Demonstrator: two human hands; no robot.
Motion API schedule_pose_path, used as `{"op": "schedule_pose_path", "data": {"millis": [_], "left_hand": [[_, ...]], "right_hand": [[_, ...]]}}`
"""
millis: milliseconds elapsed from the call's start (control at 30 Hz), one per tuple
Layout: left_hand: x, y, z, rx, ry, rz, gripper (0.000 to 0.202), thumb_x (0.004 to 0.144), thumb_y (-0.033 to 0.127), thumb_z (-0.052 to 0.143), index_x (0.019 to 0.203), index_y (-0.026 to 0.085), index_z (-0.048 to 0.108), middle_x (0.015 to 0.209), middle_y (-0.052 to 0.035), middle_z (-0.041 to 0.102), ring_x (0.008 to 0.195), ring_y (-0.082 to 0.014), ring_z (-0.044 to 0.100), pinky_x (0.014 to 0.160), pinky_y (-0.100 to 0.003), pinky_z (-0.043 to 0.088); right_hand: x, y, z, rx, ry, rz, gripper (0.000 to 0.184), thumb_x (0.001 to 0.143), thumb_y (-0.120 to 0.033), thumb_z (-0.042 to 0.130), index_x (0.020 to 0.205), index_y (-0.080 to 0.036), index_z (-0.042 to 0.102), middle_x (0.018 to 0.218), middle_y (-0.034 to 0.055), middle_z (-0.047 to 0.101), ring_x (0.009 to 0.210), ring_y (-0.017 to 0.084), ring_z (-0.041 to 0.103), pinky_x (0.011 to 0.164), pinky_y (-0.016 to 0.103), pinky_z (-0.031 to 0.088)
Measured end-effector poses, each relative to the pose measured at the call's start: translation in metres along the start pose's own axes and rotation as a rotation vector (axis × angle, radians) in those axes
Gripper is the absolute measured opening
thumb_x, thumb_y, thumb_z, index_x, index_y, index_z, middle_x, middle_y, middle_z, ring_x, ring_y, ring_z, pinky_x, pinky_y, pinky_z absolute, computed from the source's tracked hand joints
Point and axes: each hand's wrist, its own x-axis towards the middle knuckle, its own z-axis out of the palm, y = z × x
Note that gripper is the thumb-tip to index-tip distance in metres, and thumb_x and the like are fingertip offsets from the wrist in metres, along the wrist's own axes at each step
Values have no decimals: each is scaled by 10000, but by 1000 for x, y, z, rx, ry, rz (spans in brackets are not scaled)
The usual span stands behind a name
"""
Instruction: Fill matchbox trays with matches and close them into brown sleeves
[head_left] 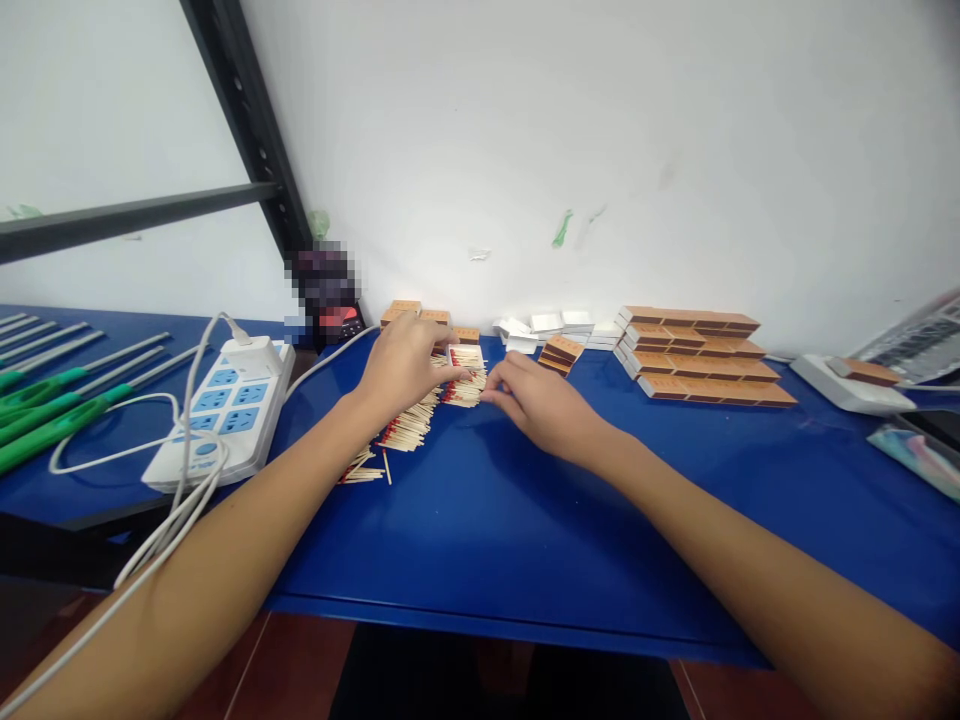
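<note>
A small white matchbox tray (466,357) filled with red-tipped matches lies on the blue table (480,540) near the back wall. My left hand (405,362) rests over a long heap of loose matches (409,428), its fingers curled and pinching matches beside the tray. My right hand (536,400) lies just right of the tray, fingers bent and touching a small bundle of matches (465,393) in front of it. A few stray matches (364,470) lie near my left forearm.
Rows of brown matchbox sleeves (694,355) are stacked at the back right, white inner trays (559,325) behind the hands. A white power strip (225,405) with cables sits at left, green-handled tools (45,400) beyond it. A white device (847,385) lies far right.
</note>
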Motion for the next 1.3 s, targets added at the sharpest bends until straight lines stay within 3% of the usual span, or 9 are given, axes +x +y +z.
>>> {"op": "schedule_pose_path", "data": {"millis": [167,533,800,1033,1300], "left_hand": [[-2,4,3,-26,-60,45,318,801,411,933,1010,221,789,961,-66,787,976,-300,633,821,-398,455],[-5,13,11,-149,-62,119,457,718,467,984,1067,225,816,937,-53,773,932,-268,653,808,-367,478],[-2,8,4,-147,-13,67,348,764,432,961,999,225,809,952,-41,802,935,-269,666,860,-397,480],[-1,2,0,-26,63,-69,355,791,401,944,1049,195,813,1009,-78,797,1004,-294,671,847,-402,504],[-1,5,0,7,46,-81,365,812,422,928,1070,190,815,1009,-84,801,1024,-304,669,846,-409,506]], "right_hand": [[3,14,-8,-102,167,23,117,1075,-260,552,1041,-188,637,1084,98,634,899,232,618,729,330,418],[1,10,-5,-159,184,34,102,1065,-272,578,1036,-190,632,1072,100,632,911,241,622,690,325,378],[1,11,-4,-46,311,-11,148,1070,-293,579,983,-191,643,976,70,634,821,205,587,701,319,379],[0,1,16,7,73,-111,96,1037,-258,648,1054,-191,715,1049,71,635,876,197,618,765,321,454],[2,-3,26,38,-12,-67,95,1037,-232,639,1032,-192,725,1073,76,628,905,200,624,807,335,478]]}}
